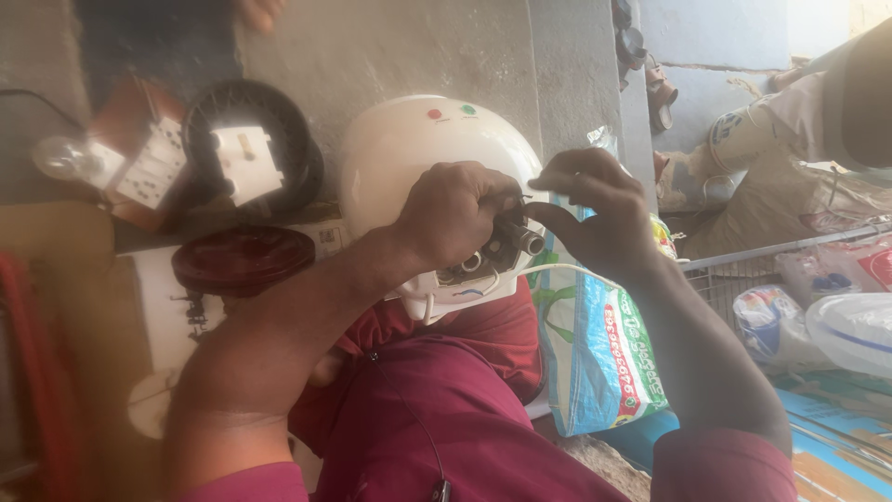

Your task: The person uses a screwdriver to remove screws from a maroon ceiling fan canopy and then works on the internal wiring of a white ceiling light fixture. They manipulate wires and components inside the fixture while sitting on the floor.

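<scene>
While the left hand (455, 212) keeps a closed grip on the pipe fittings (513, 240) at the underside of the white round water heater (409, 158), the right hand (595, 209) pinches shut on a thin wire (534, 186) just beside them. Heater rests on the lap, maroon trousers (437, 409), w/ a printed woven bag (604, 363) to its right. Black round cover w/ white switch (243, 153) and dark red disc (243, 258) lie further left.
</scene>
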